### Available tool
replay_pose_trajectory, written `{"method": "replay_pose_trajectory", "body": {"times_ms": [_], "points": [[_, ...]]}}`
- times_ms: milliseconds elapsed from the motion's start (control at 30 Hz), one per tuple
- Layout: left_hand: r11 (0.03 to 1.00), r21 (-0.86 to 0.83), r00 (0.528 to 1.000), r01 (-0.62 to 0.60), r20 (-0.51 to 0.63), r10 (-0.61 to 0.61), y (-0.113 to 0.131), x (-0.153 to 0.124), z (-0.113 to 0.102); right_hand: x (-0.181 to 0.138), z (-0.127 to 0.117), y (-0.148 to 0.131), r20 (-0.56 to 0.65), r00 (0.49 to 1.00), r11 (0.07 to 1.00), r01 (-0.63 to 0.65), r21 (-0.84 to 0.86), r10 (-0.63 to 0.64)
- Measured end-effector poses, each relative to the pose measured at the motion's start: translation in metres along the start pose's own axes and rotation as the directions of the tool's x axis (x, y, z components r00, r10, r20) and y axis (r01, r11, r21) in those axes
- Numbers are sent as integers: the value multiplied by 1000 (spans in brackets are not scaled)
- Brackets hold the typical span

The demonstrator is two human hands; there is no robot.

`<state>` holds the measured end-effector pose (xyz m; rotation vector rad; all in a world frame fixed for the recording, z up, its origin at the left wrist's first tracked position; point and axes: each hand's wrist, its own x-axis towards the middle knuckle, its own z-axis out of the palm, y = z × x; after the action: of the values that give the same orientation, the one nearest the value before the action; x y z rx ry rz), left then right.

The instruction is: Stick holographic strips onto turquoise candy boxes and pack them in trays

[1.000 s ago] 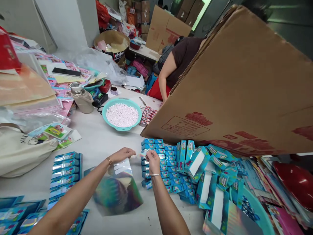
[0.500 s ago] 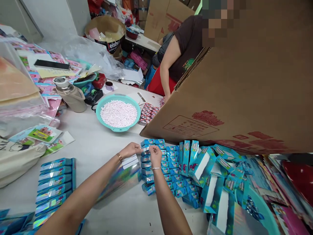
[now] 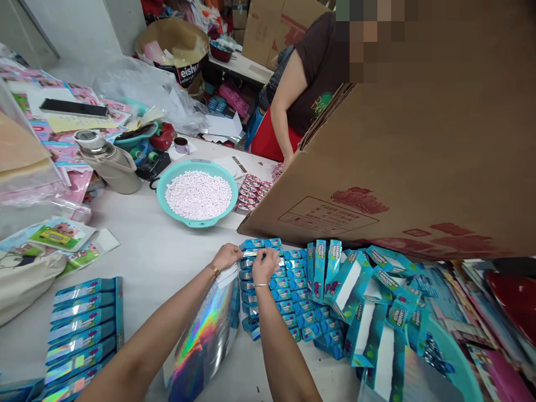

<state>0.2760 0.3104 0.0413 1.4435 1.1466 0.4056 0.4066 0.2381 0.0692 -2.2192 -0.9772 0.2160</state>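
Observation:
My left hand [image 3: 226,256] and my right hand [image 3: 264,264] meet at the near top corner of a stack of small blue boxes [image 3: 281,286] on the white table [image 3: 154,254]. Both hands are closed in a pinch on the upper edge of a shiny holographic sheet [image 3: 205,338], which hangs down and toward me from my fingers. The sheet lies against the left side of the stack. Exactly where my fingertips grip is hidden.
A teal bowl of white pellets [image 3: 198,194] stands beyond my hands. A big tilted cardboard box [image 3: 402,162] looms at right, over loose blue cartons [image 3: 368,312]. A person in a dark shirt [image 3: 310,84] bends behind it. More flat blue packs [image 3: 84,324] lie at left.
My hands have moved forward to the blue stack, carrying the holographic sheet's top edge with them. The sheet now stands more upright against the stack.

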Motion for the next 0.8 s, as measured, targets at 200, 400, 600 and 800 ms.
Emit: {"method": "replay_pose_trajectory", "body": {"times_ms": [200, 400, 600, 800], "points": [[994, -95, 998, 49, 46, -45, -19, 8, 10, 4, 6, 8, 39, 996, 992, 78, -96, -74], [966, -225, 987, 125, 124, -99, -32, 11, 20, 5, 11, 11, 13, 998, 997, 59, -45, -58], [950, -242, 979, 198, 100, -179, -25, -10, 21, 14, -2, 4, 44, 997, 997, 69, -18, -68], [931, -299, 978, 208, 45, -204, -1, -66, -3, -32, -56, -9, 266, 920, 924, 194, 330, -288]]}}
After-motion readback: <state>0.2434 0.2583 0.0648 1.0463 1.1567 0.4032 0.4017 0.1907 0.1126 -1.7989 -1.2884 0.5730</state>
